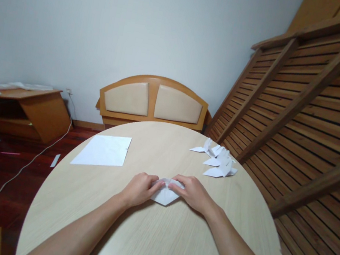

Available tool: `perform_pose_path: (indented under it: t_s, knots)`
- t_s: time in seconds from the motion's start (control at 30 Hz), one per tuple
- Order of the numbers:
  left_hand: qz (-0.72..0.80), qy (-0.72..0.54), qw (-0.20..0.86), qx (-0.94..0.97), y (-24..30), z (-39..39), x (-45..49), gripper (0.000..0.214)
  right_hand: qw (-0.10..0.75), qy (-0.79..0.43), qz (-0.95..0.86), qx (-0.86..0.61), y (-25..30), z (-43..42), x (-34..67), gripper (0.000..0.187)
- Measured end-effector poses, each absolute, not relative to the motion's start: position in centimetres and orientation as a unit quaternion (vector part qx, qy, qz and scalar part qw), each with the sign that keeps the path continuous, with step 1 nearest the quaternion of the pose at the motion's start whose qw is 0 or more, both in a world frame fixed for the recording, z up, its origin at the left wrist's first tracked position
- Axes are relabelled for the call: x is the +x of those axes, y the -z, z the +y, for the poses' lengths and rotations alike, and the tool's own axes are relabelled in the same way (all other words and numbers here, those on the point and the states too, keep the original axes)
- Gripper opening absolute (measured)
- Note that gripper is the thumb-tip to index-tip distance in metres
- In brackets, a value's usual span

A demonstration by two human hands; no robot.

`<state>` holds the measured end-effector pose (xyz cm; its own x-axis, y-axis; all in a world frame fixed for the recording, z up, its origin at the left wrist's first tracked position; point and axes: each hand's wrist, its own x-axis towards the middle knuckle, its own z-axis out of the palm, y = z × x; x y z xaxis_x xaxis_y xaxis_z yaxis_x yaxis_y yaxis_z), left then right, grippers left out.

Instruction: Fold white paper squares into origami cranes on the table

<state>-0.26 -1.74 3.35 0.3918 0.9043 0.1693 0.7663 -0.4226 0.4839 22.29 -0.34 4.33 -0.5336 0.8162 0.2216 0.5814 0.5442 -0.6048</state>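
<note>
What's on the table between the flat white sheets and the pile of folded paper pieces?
Only bare table between the flat sheets and folded pieces, in the head view.

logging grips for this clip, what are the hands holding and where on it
Both hands pinch one partly folded white paper piece that lies on the round table: left hand at its upper left edge, right hand at its upper right edge.

Both forearms are bare, and the hands (138, 189) wear no gloves.
</note>
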Motion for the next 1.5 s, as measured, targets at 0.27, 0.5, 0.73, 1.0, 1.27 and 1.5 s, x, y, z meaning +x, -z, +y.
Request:
perform_pose_path:
  t_s: [0.27, 0.5, 0.73, 1.0, 1.27, 1.5]
  knots:
    - [0.591, -0.132, 0.08, 0.792, -3.7, -1.6, -0.4, 0.059, 0.234, -0.211, -0.833, -0.455, -3.7, -0.2, 21.9, 0.035]
    - [0.49, -0.26, 0.008, 0.832, -3.6, -1.7, -0.9, 0.032, 0.188, -0.097, -0.831, -0.514, -3.2, 0.4, 21.8, 0.044]
    - [0.304, -0.174, 0.078, 0.933, -2.4, -2.1, 0.0, 0.042, 0.169, -0.064, -0.809, -0.559, -2.8, 0.4, 21.9, 0.041]
    - [0.343, -0.129, 0.105, 0.925, -2.1, -1.9, -0.6, 0.05, 0.233, -0.046, -0.838, -0.49, -3.0, 0.4, 21.9, 0.029]
    - [0.408, -0.151, 0.118, 0.893, -1.5, -1.6, -0.7, 0.054, 0.15, -0.197, -0.896, -0.369, -1.3, -0.6, 21.4, 0.062]
    - [0.412, -0.175, 0.121, 0.886, -1.6, -1.4, -0.7, 0.051, 0.144, -0.202, -0.891, -0.381, -1.8, -0.7, 21.3, 0.06]
